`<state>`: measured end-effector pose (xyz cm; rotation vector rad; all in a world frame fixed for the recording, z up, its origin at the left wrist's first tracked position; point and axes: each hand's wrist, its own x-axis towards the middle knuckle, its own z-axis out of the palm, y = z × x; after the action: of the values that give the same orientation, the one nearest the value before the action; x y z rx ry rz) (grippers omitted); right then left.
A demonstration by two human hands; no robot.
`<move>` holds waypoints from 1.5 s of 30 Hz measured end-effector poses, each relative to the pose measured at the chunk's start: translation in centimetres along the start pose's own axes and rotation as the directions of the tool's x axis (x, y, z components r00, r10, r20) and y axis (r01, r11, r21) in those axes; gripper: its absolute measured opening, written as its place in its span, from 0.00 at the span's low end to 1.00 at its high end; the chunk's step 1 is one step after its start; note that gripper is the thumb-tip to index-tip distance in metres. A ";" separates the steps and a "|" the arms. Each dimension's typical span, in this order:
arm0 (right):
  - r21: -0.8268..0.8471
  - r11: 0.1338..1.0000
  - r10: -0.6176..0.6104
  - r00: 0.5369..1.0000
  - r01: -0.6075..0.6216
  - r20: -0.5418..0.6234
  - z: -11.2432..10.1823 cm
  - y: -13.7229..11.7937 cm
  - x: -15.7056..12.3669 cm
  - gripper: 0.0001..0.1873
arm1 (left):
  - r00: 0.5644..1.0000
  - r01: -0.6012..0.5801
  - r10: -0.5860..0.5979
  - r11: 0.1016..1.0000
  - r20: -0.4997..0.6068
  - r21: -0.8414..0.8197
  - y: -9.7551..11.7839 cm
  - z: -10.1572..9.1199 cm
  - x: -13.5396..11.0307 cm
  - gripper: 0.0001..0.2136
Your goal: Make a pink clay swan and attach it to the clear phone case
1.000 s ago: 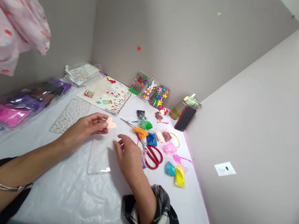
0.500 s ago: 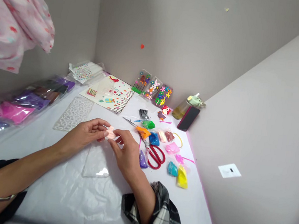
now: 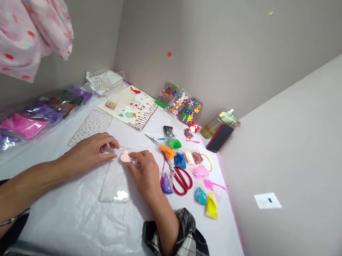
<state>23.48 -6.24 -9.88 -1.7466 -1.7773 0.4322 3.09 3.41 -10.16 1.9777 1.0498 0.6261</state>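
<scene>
A small pale pink clay shape (image 3: 125, 157) lies at the far end of a clear plastic phone case (image 3: 115, 181) on the white table cover (image 3: 83, 217). My right hand (image 3: 144, 173) pinches the clay's right side with curled fingers. My left hand (image 3: 92, 151) rests on the case's far left corner, fingertips bent and pressed down on it, just left of the clay.
Red-handled scissors (image 3: 180, 177) and several small bags of coloured clay (image 3: 191, 164) lie right of my hands. A clear patterned case (image 3: 91, 124), sticker sheets (image 3: 129, 106), decorated cases (image 3: 179, 102), a bottle (image 3: 217, 123) and a dark phone (image 3: 220, 138) stand farther back. Larger clay packs (image 3: 27, 121) line the left wall.
Both hands came down from holding the pink clay in the air. The clay now lies on the clear case, with my left hand shifted onto the case's corner.
</scene>
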 end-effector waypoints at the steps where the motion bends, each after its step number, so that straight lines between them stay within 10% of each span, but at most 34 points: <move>1: -0.005 1.000 -0.001 1.000 0.001 0.006 0.0 0.0 0.0 0.11 | 1.000 -0.016 0.016 1.000 0.011 0.010 -0.2 0.1 0.0 0.13; 45: -0.123 0.985 -0.116 0.992 0.122 0.051 -0.8 -0.1 -0.7 0.19 | 0.987 -0.149 0.138 0.976 0.078 0.158 -1.1 0.8 -0.4 0.13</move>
<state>23.91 -7.11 -9.33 -1.7149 -1.9659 0.3168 2.97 3.15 -11.53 2.2172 0.9489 0.5613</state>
